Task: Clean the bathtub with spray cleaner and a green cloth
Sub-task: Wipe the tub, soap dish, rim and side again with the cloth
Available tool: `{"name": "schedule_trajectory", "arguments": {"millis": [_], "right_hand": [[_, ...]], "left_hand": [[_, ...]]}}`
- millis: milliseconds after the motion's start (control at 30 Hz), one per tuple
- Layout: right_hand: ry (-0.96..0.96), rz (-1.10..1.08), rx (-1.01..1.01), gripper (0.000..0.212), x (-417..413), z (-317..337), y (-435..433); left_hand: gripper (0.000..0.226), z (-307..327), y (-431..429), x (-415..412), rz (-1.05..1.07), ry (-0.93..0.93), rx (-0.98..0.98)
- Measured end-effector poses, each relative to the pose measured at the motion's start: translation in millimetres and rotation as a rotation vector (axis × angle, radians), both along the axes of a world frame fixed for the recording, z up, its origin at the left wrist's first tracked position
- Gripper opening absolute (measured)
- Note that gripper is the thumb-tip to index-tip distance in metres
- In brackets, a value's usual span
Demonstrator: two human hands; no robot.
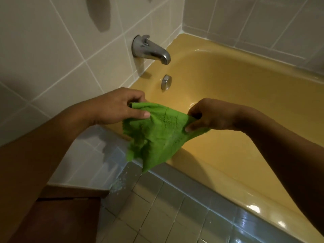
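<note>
Two hands (121,106) (208,114), fuzzy green cloth (157,135) stretched, drooping

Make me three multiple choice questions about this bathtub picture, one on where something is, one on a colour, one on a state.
1. Where is the round overflow plate?
A. below the spout
B. on the floor tiles
C. above the spout

2. What colour is the bathtub?
A. white
B. mustard yellow
C. blue

3. How is the green cloth held?
A. lying in the tub
B. draped on the spout
C. stretched between the left hand and right hand

Answers: 1 A, the plate sits under the spout. 2 B, the tub is yellow. 3 C, both hands pinch its edges.
</note>
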State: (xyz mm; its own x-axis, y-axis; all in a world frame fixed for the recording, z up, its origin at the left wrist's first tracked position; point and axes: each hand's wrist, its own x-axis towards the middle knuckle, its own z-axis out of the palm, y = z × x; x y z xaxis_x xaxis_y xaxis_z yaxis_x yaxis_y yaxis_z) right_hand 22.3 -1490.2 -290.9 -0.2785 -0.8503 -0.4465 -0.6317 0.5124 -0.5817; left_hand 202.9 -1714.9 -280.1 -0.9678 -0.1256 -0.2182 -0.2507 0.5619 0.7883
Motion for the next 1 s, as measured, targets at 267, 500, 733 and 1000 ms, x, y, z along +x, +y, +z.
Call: {"name": "schedule_trajectory", "arguments": {"millis": [267,500,733,1000], "right_hand": [[-0.047,-0.264,-0.428,0.016,-10,24,8],[-0.194,-0.413,-0.771,0.005,-27,33,13],[-0.436,-0.463,-0.495,0.029,10,-11,48],[-0.343,-0.681,-0.311,0.017,28,-62,32]], "left_hand": [[0.021,20,10,12,0.464,0.37,0.072],[0.028,54,20,18,0.519,0.549,0.103],[0.02,-14,45,59,0.734,0.303,0.325],[0.014,-76,54,68,1.008,0.022,0.569]]}}
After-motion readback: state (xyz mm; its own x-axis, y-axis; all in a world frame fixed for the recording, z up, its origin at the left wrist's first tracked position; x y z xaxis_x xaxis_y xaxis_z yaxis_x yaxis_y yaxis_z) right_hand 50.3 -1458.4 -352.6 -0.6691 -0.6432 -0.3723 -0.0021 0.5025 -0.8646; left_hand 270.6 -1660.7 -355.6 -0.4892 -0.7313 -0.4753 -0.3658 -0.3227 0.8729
